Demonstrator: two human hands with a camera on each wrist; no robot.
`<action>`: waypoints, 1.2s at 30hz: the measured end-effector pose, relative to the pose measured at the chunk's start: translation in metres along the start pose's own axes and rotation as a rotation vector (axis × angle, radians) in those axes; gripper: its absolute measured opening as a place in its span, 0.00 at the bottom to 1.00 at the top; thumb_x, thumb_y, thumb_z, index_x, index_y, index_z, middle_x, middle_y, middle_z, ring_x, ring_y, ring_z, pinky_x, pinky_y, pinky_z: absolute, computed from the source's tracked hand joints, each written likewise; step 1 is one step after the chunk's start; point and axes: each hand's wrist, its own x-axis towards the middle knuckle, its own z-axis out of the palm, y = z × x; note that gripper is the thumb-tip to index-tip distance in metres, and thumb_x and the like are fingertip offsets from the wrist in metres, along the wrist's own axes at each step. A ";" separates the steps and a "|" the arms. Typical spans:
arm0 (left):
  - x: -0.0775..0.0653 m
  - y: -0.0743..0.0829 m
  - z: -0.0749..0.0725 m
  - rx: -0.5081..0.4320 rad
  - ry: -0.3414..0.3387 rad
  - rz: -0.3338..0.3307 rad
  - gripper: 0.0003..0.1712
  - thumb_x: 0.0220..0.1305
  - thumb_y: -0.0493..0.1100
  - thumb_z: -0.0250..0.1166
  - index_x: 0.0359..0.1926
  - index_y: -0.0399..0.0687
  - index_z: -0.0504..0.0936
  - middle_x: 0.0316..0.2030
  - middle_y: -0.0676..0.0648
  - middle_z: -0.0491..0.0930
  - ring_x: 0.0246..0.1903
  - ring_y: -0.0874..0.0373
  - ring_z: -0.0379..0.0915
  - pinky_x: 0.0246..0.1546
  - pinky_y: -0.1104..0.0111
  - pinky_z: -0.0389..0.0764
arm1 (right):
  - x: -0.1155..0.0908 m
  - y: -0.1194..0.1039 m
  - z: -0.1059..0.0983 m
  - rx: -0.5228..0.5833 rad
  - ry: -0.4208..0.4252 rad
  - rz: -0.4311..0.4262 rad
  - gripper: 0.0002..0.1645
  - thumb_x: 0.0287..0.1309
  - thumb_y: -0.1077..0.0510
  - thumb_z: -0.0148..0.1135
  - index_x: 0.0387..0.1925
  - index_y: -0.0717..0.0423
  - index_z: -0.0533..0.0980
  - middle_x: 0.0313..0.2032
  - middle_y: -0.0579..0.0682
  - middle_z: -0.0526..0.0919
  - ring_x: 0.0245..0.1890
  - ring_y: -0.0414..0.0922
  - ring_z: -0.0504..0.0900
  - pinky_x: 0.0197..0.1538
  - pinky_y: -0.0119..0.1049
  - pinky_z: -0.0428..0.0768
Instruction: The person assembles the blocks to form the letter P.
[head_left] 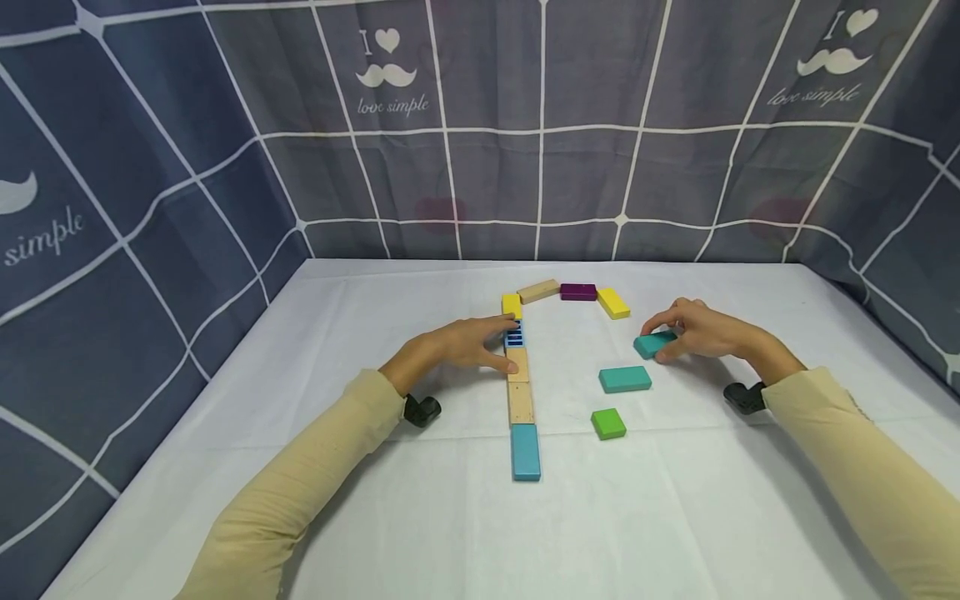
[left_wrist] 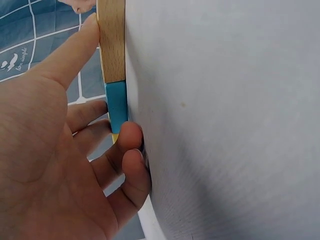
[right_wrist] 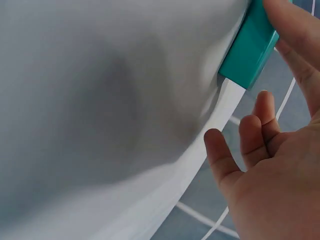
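My left hand point(head_left: 467, 342) lies against the left side of a straight row of blocks. Its thumb touches a wooden block point(left_wrist: 113, 45); its fingers are beside and over the blue block point(left_wrist: 117, 105) with white lines on top. On the right, my right hand point(head_left: 703, 331) pinches a teal block point(head_left: 651, 344) between thumb and fingers, its other fingers free. In the right wrist view this block point(right_wrist: 250, 47) is low at the cloth; whether it touches is unclear. A second teal block point(head_left: 625, 379) and a green block point(head_left: 607, 424) lie nearer me.
The row has a yellow block point(head_left: 512, 305) at its far end and a light-blue block point(head_left: 525, 452) at its near end. Beyond it curve a wooden block point(head_left: 538, 291), a purple block point(head_left: 578, 292) and a yellow block point(head_left: 613, 303). Grey checked curtains point(head_left: 487, 183) surround the white-clothed table point(head_left: 450, 517).
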 end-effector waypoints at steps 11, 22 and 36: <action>-0.001 0.001 -0.001 -0.008 -0.003 0.011 0.52 0.61 0.66 0.65 0.78 0.54 0.54 0.76 0.50 0.52 0.75 0.54 0.44 0.72 0.57 0.50 | 0.033 -0.026 0.014 -0.071 0.018 -0.126 0.19 0.52 0.61 0.74 0.47 0.56 0.83 0.39 0.56 0.70 0.45 0.57 0.60 0.41 0.46 0.63; -0.001 0.001 -0.002 -0.015 -0.004 0.012 0.51 0.61 0.66 0.66 0.77 0.54 0.55 0.76 0.49 0.52 0.75 0.54 0.44 0.72 0.58 0.50 | 0.049 -0.030 0.015 -0.111 0.027 -0.106 0.22 0.53 0.64 0.72 0.51 0.58 0.83 0.39 0.58 0.71 0.46 0.59 0.60 0.42 0.47 0.63; 0.000 0.000 -0.001 -0.016 -0.005 0.013 0.51 0.61 0.66 0.65 0.77 0.54 0.54 0.76 0.49 0.51 0.75 0.55 0.43 0.72 0.59 0.50 | 0.047 -0.035 0.015 -0.112 0.044 -0.134 0.25 0.53 0.65 0.71 0.55 0.60 0.80 0.39 0.58 0.71 0.45 0.59 0.61 0.41 0.47 0.61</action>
